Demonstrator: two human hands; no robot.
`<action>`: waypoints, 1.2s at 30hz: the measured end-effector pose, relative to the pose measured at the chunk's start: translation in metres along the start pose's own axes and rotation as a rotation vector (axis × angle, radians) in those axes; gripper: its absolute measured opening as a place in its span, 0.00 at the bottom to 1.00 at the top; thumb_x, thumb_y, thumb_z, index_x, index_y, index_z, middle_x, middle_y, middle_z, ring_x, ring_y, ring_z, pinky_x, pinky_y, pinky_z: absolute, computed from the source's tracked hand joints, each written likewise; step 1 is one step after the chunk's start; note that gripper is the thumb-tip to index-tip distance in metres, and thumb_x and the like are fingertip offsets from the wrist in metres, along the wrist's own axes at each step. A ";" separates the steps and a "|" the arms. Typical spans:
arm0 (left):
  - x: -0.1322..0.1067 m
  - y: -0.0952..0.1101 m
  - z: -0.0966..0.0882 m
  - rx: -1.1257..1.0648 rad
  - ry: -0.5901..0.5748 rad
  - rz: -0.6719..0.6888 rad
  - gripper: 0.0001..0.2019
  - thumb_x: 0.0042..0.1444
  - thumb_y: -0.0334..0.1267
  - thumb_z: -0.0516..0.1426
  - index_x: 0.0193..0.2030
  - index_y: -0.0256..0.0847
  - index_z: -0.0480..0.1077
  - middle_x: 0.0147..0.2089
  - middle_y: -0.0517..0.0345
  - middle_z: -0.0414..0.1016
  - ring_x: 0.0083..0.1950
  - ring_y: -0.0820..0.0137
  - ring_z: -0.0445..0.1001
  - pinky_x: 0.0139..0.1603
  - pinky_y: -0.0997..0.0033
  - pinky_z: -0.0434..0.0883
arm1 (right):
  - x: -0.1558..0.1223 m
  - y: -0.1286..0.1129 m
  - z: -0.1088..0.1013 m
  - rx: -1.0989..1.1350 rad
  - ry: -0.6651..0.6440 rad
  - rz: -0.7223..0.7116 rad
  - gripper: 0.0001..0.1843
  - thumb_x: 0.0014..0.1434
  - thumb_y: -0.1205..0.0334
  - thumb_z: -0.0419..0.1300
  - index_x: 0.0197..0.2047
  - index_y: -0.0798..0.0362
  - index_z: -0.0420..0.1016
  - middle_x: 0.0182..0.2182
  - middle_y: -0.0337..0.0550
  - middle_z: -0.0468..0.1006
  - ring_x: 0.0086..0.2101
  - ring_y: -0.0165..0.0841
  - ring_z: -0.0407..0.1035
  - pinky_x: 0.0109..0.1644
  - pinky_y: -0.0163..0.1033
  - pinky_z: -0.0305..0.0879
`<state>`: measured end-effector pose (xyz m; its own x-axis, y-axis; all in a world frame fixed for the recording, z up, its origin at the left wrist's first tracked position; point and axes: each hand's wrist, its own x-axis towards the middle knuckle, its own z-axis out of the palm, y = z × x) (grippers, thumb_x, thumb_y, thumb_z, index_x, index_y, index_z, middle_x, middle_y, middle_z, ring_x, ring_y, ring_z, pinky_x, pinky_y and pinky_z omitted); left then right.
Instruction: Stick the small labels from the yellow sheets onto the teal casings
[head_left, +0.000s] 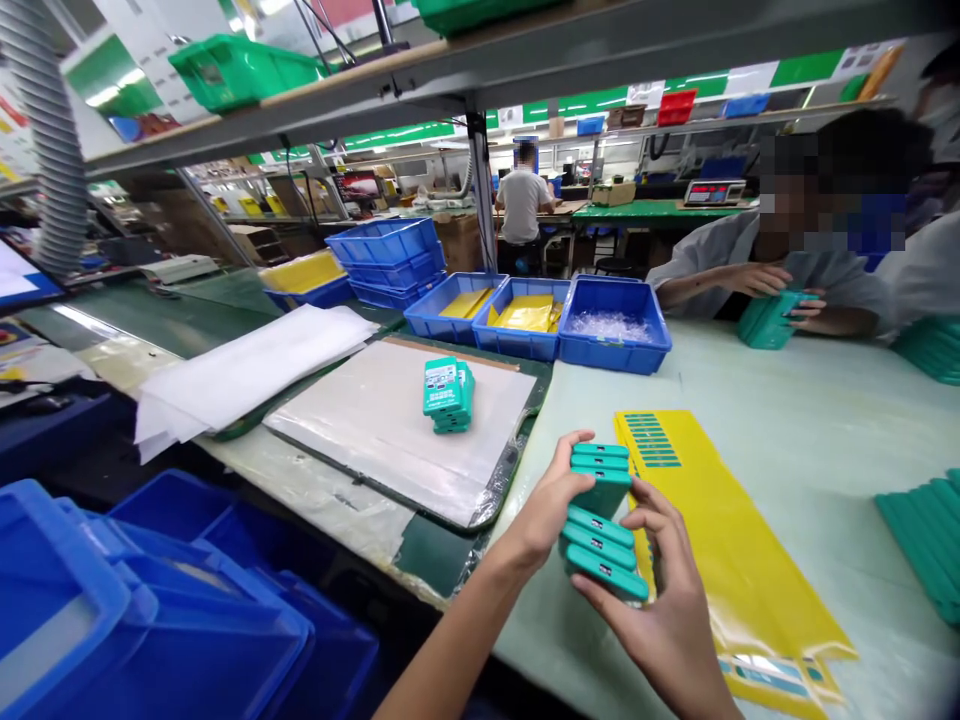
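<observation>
My left hand (551,500) and my right hand (671,580) hold a group of teal flat devices (604,565) above the table. The devices are slim blocks with rounded edges and a small dark port in each end. They are fanned into an upper set of three and a lower set of three. My left fingers and thumb close on the upper set. Around the lower set are the right thumb and fingers, which also reach the upper set's side. Beneath and beyond my right hand lies a yellow sheet (739,530) with teal stripes in its far corner.
A short stack of teal devices (442,388) stands on a white-covered board (360,420). Blue bins (615,350) line the back. White sheets (247,370) lie left; more blue bins (187,620) are at lower left. A co-worker's hands (765,280) hold teal devices (772,320).
</observation>
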<state>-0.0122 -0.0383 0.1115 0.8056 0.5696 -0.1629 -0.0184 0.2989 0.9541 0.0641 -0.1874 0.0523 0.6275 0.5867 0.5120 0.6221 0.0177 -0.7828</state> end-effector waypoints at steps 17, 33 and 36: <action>0.008 -0.010 -0.006 0.213 0.009 0.074 0.35 0.72 0.59 0.51 0.77 0.38 0.63 0.76 0.40 0.70 0.75 0.51 0.71 0.79 0.52 0.65 | 0.014 0.021 -0.002 0.093 -0.133 0.238 0.66 0.52 0.38 0.79 0.85 0.38 0.51 0.76 0.54 0.64 0.73 0.59 0.64 0.75 0.68 0.65; 0.077 0.090 -0.150 1.034 0.860 -0.224 0.22 0.71 0.44 0.66 0.65 0.37 0.74 0.70 0.41 0.74 0.71 0.48 0.74 0.74 0.36 0.70 | 0.033 0.018 -0.005 0.119 -0.321 0.284 0.58 0.55 0.37 0.76 0.82 0.41 0.59 0.74 0.53 0.69 0.66 0.57 0.72 0.74 0.64 0.68; 0.072 0.109 -0.150 1.133 0.831 -0.235 0.17 0.71 0.45 0.66 0.60 0.37 0.77 0.66 0.45 0.78 0.66 0.54 0.78 0.70 0.43 0.75 | 0.034 0.010 -0.006 0.127 -0.327 0.287 0.55 0.58 0.38 0.74 0.81 0.40 0.59 0.75 0.50 0.68 0.68 0.54 0.71 0.74 0.60 0.69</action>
<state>-0.0453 0.1503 0.1661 0.1402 0.9881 -0.0627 0.8601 -0.0901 0.5020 0.0942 -0.1720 0.0632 0.5728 0.8067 0.1453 0.3691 -0.0956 -0.9245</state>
